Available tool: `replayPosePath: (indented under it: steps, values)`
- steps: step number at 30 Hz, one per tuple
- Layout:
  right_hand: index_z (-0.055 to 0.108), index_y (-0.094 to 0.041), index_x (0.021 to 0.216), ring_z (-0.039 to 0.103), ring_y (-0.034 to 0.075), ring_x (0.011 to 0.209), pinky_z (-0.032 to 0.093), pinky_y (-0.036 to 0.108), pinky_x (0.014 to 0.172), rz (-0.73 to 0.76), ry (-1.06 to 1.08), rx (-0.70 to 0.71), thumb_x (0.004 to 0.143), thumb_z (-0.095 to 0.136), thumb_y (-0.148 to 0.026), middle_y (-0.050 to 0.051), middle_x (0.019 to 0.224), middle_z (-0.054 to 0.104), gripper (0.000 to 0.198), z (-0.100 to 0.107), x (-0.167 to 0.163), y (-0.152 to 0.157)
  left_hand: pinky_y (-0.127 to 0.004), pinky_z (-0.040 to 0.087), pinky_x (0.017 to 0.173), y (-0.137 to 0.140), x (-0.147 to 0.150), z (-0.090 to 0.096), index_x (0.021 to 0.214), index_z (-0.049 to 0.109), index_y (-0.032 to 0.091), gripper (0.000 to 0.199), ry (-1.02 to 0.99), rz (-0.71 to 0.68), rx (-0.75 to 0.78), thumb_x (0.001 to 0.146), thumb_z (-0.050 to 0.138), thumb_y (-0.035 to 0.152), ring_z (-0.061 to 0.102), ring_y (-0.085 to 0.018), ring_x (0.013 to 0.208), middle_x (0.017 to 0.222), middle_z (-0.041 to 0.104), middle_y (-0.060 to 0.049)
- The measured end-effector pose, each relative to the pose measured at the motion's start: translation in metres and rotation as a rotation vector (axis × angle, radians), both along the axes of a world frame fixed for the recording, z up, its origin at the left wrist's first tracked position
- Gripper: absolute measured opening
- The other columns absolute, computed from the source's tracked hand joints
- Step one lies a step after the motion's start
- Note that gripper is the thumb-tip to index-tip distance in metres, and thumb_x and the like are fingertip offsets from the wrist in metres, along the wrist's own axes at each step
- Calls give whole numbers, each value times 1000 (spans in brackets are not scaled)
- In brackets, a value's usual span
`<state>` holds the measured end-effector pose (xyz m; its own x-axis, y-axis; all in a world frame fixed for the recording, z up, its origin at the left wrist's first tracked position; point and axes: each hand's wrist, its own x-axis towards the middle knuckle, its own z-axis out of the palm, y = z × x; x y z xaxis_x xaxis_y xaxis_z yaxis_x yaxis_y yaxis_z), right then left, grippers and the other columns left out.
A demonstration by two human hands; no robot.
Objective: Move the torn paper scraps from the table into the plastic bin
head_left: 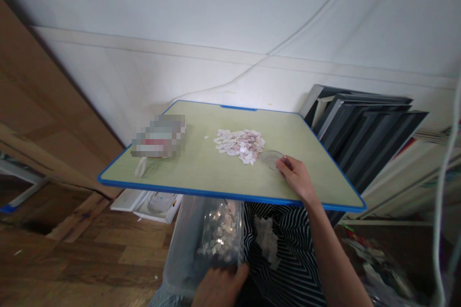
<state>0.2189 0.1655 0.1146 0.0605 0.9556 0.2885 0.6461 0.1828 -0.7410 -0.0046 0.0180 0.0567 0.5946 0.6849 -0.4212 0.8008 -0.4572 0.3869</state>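
Right hand [293, 172] pinches the clear disc [268, 157] — long axis leftward, toward scraps [237, 144] — left hand [223, 285], grip unclear.

White wall [173, 0] — brown plank floor [108, 268]

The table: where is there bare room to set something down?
Bare: between the paper pile and the front edge, and behind the pile to the back edge. Crowded: the pile's right, where the right hand holds a clear round piece.
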Motion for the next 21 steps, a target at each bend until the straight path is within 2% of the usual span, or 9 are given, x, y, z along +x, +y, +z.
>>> replayPosePath:
  steps: [8, 13, 18, 21]
  values:
    - [42, -17, 59, 38, 10, 49, 29, 22, 48, 92, -129, 6, 77, 42, -35, -2, 52, 41, 26, 2, -7, -4, -34, 42, 69, -1, 0, 3, 117, 44, 18, 40, -1, -21, -13, 79, 40, 10, 57, -27, 85, 97, 61, -11]
    - [40, -17, 56, 36, 9, 48, 28, 22, 47, 90, -95, 16, 77, 42, -35, -3, 51, 39, 28, 2, -5, -5, -31, 40, 71, -2, -1, 1, 119, 42, 22, 43, 0, 12, -22, 77, 46, 14, 56, -24, 87, 98, 61, -9]
    - [43, -16, 57, 37, 9, 51, 29, 22, 49, 150, -108, 14, 77, 43, -33, -2, 53, 41, 26, 4, -6, -8, -33, 40, 70, -1, -1, -2, 118, 43, 20, 42, -15, -2, -39, 76, 46, 15, 56, -26, 85, 97, 61, -10]
    - [41, -17, 55, 36, 9, 49, 28, 22, 47, 127, -87, 4, 76, 44, -33, -3, 51, 40, 26, 5, -6, -8, -33, 40, 70, -1, -1, 0, 118, 43, 20, 42, 4, 2, -20, 76, 45, 15, 56, -26, 85, 97, 61, -10]
